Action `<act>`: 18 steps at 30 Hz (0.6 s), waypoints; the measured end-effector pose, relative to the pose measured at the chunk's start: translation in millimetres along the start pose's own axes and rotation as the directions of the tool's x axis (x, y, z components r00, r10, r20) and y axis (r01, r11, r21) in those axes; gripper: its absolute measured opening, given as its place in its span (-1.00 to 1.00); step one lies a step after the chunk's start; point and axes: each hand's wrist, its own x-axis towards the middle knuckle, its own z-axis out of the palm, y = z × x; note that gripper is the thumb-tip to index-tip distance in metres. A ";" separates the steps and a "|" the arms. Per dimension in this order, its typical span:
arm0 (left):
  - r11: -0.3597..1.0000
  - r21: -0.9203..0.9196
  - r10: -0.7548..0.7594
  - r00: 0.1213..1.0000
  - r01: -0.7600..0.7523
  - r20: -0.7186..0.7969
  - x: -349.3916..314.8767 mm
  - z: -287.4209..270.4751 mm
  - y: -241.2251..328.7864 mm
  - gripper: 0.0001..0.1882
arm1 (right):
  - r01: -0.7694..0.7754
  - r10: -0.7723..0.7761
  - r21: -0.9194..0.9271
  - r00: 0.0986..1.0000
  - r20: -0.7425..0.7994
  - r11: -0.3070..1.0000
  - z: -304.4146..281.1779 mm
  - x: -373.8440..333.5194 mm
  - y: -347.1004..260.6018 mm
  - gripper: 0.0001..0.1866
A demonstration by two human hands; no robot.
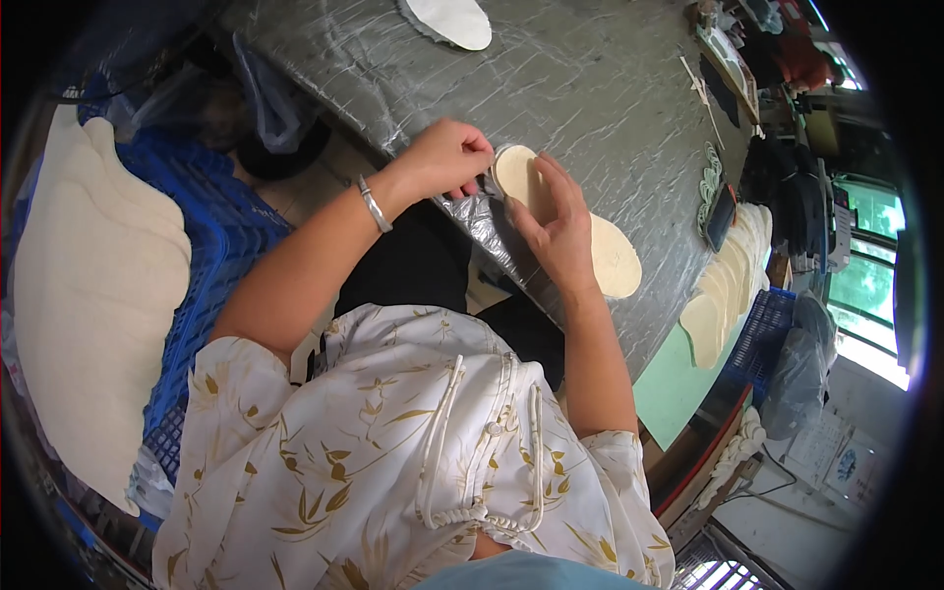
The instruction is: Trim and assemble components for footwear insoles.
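A cream-coloured insole lies on the grey table, its near end by my left hand and its other end sticking out beyond my right wrist. My right hand spans its middle, thumb on one edge and fingers on the other, hiding that part. My left hand, with a silver bangle on the wrist, is closed in a pinch close beside the insole's rounded end. What those fingertips hold, if anything, is too small to make out.
The table has a scratched plastic cover. Another insole lies at its far edge. Overlapping insoles rest on a green sheet at right. On my left, cream sheets fill a blue crate. A dark phone-like object lies at right.
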 end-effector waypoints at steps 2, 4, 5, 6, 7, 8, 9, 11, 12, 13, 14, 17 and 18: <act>0.996 -0.082 0.043 0.999 -0.043 -0.004 -3.3 4.9 -4.5 -0.79 | 0.011 -0.010 0.029 1.000 -0.029 1.000 -2.0 -2.6 -1.1 -0.39; 0.981 -0.180 0.077 0.997 -0.078 -0.013 -9.5 7.2 -5.0 -0.80 | 0.034 -0.028 0.104 0.998 -0.064 0.994 -2.5 -5.1 -4.5 -0.37; 0.970 -0.229 0.082 0.997 -0.083 -0.016 -13.7 7.8 -4.5 -0.80 | 0.064 -0.051 0.131 0.994 -0.095 0.989 0.4 -7.1 -1.1 -0.36; 0.974 -0.221 0.056 0.998 -0.059 -0.018 -21.4 7.1 4.5 -0.80 | 0.090 -0.076 0.123 0.991 -0.113 0.988 -1.8 -7.4 -2.5 -0.36; 0.954 -0.279 0.108 0.994 -0.108 -0.018 -17.9 9.2 -4.4 -0.81 | 0.117 -0.102 0.116 0.986 -0.131 0.986 -4.0 -7.6 -3.6 -0.35; 0.941 -0.321 0.113 0.993 -0.112 -0.016 -19.2 10.6 -5.5 -0.82 | 0.142 -0.127 0.094 0.981 -0.147 0.985 -5.1 -8.2 -3.4 -0.34; 0.925 -0.362 0.121 0.993 -0.116 -0.009 -19.9 12.7 -5.6 -0.83 | 0.143 -0.129 0.087 0.980 -0.151 0.986 -7.0 -9.2 -2.1 -0.34; 0.906 -0.410 0.123 0.992 -0.106 0.017 -16.4 14.2 -9.9 -0.84 | 0.208 -0.171 0.160 0.961 -0.217 0.965 -9.2 -12.2 2.3 -0.35; 0.896 -0.433 0.112 0.994 -0.096 0.011 -17.6 15.1 -7.4 -0.83 | 0.186 -0.139 0.211 0.966 -0.218 0.960 -9.3 -14.0 3.3 -0.34; 0.891 -0.448 0.093 0.996 -0.080 0.007 -18.5 15.8 -3.8 -0.83 | 0.192 -0.139 0.232 0.964 -0.228 0.953 -10.8 -15.1 2.9 -0.33; 0.882 -0.464 0.103 0.995 -0.084 0.017 -17.6 17.0 -4.8 -0.83 | 0.212 -0.161 0.211 0.958 -0.237 0.954 -12.2 -15.3 2.9 -0.33; 0.877 -0.470 0.113 0.994 -0.098 0.003 -24.0 19.8 2.8 -0.85 | 0.232 -0.183 0.199 0.954 -0.239 0.952 -13.5 -15.9 3.3 -0.32; 0.886 -0.449 0.133 0.991 -0.115 0.010 -25.9 20.6 6.3 -0.86 | 0.242 -0.198 0.181 0.953 -0.228 0.953 -14.9 -16.5 2.9 -0.32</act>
